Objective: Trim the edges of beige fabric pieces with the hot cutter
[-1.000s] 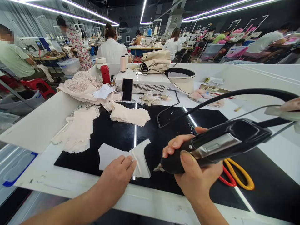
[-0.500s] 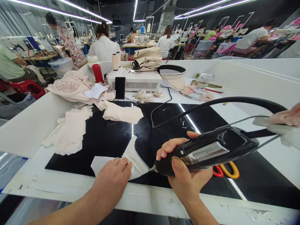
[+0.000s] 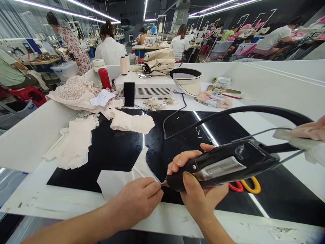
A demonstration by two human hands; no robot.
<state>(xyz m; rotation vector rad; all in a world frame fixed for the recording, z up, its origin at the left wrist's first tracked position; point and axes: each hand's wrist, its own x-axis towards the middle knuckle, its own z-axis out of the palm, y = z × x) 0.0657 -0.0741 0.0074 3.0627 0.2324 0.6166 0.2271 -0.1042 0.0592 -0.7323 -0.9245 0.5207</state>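
"One flat, white, curve-edged piece [image 3: 111,183] lies on the glossy black board [image 3: 116,152]; why is the left hand [image 3: 138,203] there?"

"Bunched fingertips meet its corner, probably steadying it; whether they pinch is unclear."

"And the right hand [image 3: 199,195]?"

"Closed around the bulky black tool [image 3: 228,164], apparently aiming its tip, left of red and yellow looped handles [image 3: 258,186]."

One handheld tool [image 3: 220,166], one phone [image 3: 129,94]
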